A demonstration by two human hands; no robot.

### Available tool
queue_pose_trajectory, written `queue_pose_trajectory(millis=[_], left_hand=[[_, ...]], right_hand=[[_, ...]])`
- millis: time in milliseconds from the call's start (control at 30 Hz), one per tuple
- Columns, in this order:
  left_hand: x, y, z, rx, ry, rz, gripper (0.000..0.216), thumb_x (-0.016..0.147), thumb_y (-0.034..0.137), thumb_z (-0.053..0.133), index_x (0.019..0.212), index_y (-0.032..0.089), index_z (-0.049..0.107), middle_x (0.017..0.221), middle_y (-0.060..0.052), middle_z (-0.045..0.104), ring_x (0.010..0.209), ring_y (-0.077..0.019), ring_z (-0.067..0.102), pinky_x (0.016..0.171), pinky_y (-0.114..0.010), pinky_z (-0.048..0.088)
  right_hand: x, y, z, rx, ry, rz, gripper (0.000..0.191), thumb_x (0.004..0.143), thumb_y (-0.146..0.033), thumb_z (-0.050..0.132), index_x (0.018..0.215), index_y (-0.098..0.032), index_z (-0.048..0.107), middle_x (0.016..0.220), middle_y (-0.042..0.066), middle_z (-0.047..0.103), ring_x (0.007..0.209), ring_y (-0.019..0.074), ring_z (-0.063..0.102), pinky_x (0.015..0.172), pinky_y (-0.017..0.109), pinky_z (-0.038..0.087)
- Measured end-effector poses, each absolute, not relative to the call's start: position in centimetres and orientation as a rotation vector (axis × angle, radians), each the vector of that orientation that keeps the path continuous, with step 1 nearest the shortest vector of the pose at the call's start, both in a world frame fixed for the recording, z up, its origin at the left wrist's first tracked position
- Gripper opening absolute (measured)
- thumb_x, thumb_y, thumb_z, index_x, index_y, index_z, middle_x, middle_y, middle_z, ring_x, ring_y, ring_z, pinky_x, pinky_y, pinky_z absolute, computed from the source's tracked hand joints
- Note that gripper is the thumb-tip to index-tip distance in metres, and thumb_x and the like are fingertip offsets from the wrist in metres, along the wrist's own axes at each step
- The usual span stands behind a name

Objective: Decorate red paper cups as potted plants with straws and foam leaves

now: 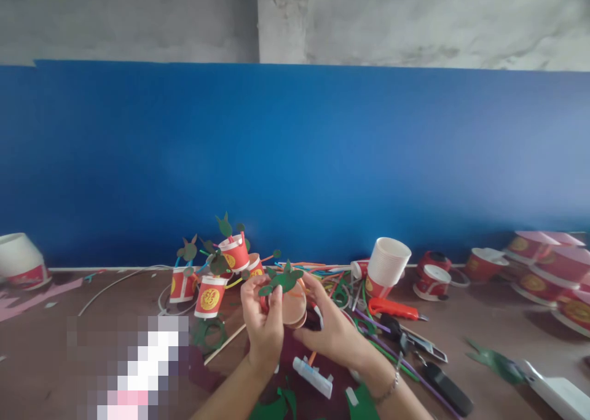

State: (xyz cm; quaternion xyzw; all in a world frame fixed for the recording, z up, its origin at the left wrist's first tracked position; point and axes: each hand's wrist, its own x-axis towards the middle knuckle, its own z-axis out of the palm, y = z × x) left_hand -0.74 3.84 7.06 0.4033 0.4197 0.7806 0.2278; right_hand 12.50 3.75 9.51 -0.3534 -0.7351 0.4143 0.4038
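Note:
My left hand (263,324) pinches a dark green paper cutout (284,280) with leaf-like points between thumb and fingers. Just beneath the cutout is a small paper cup (295,308), its pale round end facing me. My right hand (330,332) curves around the cup's right side with fingers closed on it. Whether the cutout is fixed to the cup, I cannot tell. Below the hands lies a small white and blue glue tube (313,377). Red paper cups (210,296) with green cutouts on coloured stems stand to the left of my left hand.
A tall stack of white cups (388,262), an orange-red utility knife (397,309), dark keys with a fob (445,388) and green-handled scissors (500,366) lie on the right. Green paper scraps (275,406) are in front. A blue panel (295,162) rises behind the table.

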Motion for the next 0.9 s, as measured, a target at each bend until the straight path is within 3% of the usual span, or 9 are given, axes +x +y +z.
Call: queue_pose_trajectory(millis=[100, 233, 400, 733, 900], left_hand=[[-0.8, 3.8, 6.9, 1.158, 1.171, 2.159, 0.029, 0.081, 0.030, 0.062, 0.105, 0.020, 0.049, 0.102, -0.007, 0.054, 0.091, -0.0186, 0.060, 0.076, -0.029, 0.051], [-0.7, 3.4, 6.6, 1.354, 1.077, 2.198, 0.027, 0.083, 0.023, 0.061, 0.107, 0.021, 0.049, 0.101, -0.007, 0.056, 0.091, -0.0183, 0.061, 0.076, -0.030, 0.052], [-0.7, 3.2, 7.1, 1.598, 0.866, 2.153, 0.033, 0.083, 0.012, 0.057, 0.113, 0.022, 0.048, 0.102, -0.007, 0.057, 0.098, -0.0195, 0.060, 0.085, -0.033, 0.051], [-0.8, 3.2, 6.8, 1.414, 0.954, 2.051, 0.032, 0.087, 0.020, 0.055, 0.116, 0.022, 0.044, 0.101, -0.008, 0.059, 0.090, -0.0176, 0.064, 0.079, -0.028, 0.053], [-0.8, 3.3, 7.3, 1.188, 0.958, 2.073, 0.039, 0.083, 0.027, 0.060, 0.119, 0.022, 0.044, 0.104, -0.008, 0.061, 0.093, -0.0197, 0.064, 0.084, -0.031, 0.051]], right_hand=[[12.2, 4.1, 8.9, -0.882, -1.924, 1.023, 0.087, 0.061, -0.008, 0.064, 0.140, -0.023, 0.031, 0.136, 0.010, 0.044, 0.125, 0.0275, 0.041, 0.100, 0.039, 0.039], [11.4, 4.5, 8.4, -0.890, -1.902, 0.935, 0.057, 0.065, -0.010, 0.062, 0.121, -0.020, 0.051, 0.113, 0.009, 0.059, 0.102, 0.0247, 0.056, 0.086, 0.036, 0.047], [11.2, 4.6, 8.7, -0.866, -1.895, 0.870, 0.037, 0.068, -0.007, 0.059, 0.102, -0.021, 0.055, 0.099, 0.005, 0.060, 0.085, 0.0186, 0.058, 0.075, 0.030, 0.049], [11.0, 4.4, 8.6, -0.825, -1.695, 1.121, 0.060, 0.065, -0.002, 0.058, 0.119, -0.024, 0.044, 0.106, 0.003, 0.060, 0.088, 0.0172, 0.059, 0.077, 0.029, 0.048], [10.4, 4.2, 8.2, -0.706, -1.538, 1.386, 0.056, 0.069, -0.012, 0.064, 0.120, -0.024, 0.044, 0.105, 0.003, 0.062, 0.092, 0.0187, 0.060, 0.078, 0.030, 0.049]])
